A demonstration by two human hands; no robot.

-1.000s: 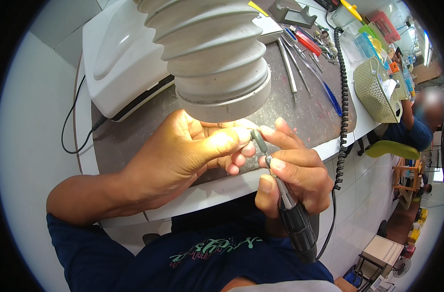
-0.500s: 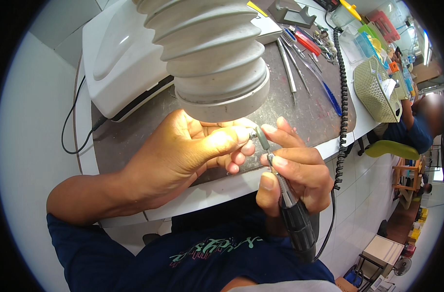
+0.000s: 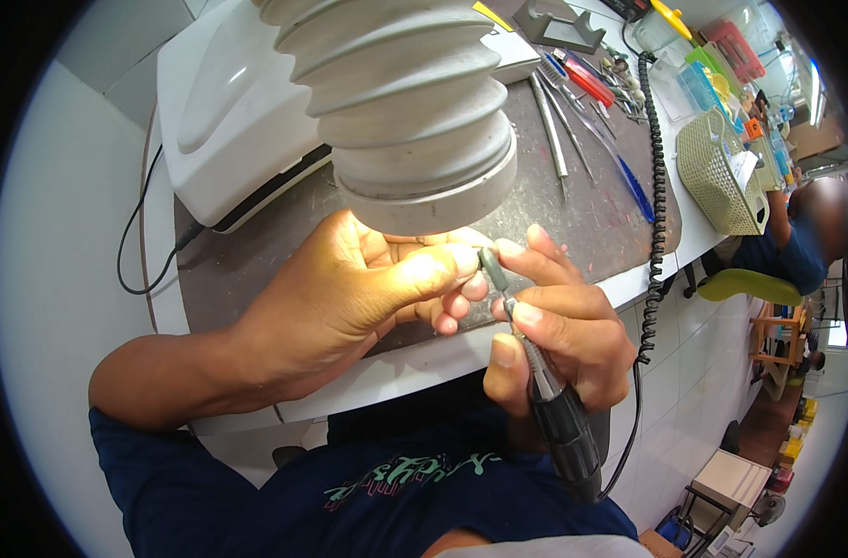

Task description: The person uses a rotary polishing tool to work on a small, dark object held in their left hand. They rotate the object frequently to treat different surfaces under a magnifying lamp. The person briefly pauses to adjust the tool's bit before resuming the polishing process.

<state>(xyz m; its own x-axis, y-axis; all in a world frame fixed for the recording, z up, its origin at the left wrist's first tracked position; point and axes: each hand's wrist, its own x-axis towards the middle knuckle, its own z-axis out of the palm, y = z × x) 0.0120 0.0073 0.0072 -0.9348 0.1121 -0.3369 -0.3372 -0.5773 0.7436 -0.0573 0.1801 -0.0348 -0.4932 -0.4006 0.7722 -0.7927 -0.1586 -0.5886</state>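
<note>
My right hand [image 3: 573, 325] is closed around a rotary handpiece [image 3: 563, 418] with a black body and a metal nose. A grey-green cylindrical grinding tip [image 3: 493, 270] sticks out of its end, close against my left fingertips. My left hand [image 3: 349, 279] pinches a tiny piece between thumb and forefinger. That piece is almost wholly hidden now behind the thumb and the grinding tip. Both hands meet under the mouth of a white ribbed suction hose [image 3: 424, 186], in bright light.
A white machine [image 3: 247, 112] stands at the left on the dark mat [image 3: 228, 279]. Thin metal tools [image 3: 552, 130], a blue-handled brush [image 3: 636, 191] and a red tool [image 3: 587, 84] lie at the back right. A coiled black cord [image 3: 656, 186] runs beside a woven basket [image 3: 712, 177]. A co-worker [image 3: 796, 237] sits far right.
The handpiece and its grinding tip have shifted slightly left, with my right hand. The small metal piece in my left fingers is now covered. My left hand has hardly moved.
</note>
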